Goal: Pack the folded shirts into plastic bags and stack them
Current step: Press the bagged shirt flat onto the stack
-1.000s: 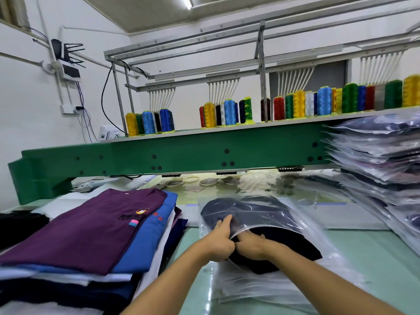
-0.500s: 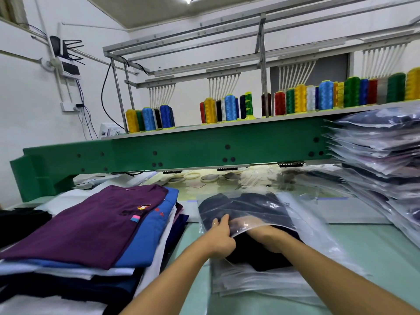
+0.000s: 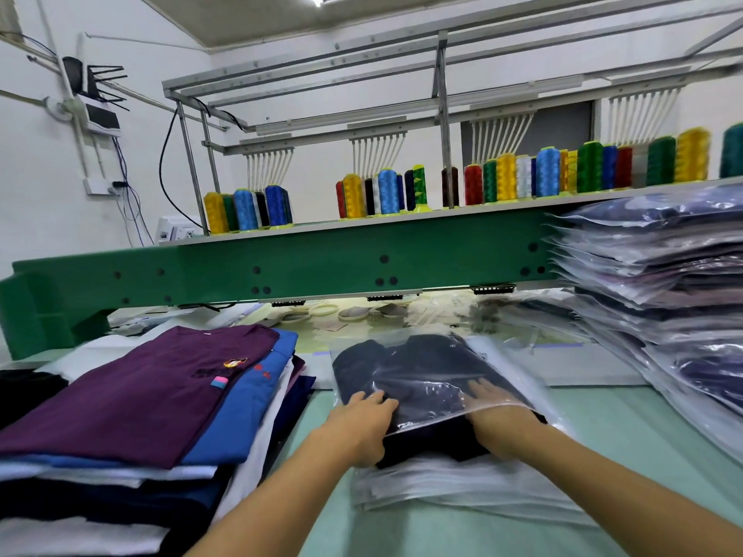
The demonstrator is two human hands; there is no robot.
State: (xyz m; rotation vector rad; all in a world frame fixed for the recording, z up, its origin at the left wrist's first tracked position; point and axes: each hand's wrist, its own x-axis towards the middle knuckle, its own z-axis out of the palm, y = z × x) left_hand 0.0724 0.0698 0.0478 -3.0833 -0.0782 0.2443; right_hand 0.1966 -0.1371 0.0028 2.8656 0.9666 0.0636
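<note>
A dark navy folded shirt (image 3: 422,444) lies mostly inside a clear plastic bag (image 3: 426,367) on the table in front of me; its near edge still sticks out of the bag's mouth. My left hand (image 3: 364,424) holds the left corner of the bag's mouth, fingers on top of the plastic. My right hand (image 3: 496,416) lies flat on the shirt, its straight fingers under the bag's upper layer. The bag rests on a pile of empty plastic bags (image 3: 462,492).
A pile of folded shirts (image 3: 152,387), purple on top and blue beneath, sits at my left. A tall stack of bagged shirts (image 3: 659,291) stands at the right. Behind runs a green embroidery machine beam (image 3: 321,267) carrying thread cones (image 3: 388,190).
Both hands have moved forward and apart. The shirt has slid deeper into the bag, and my right hand has gone further under the plastic.
</note>
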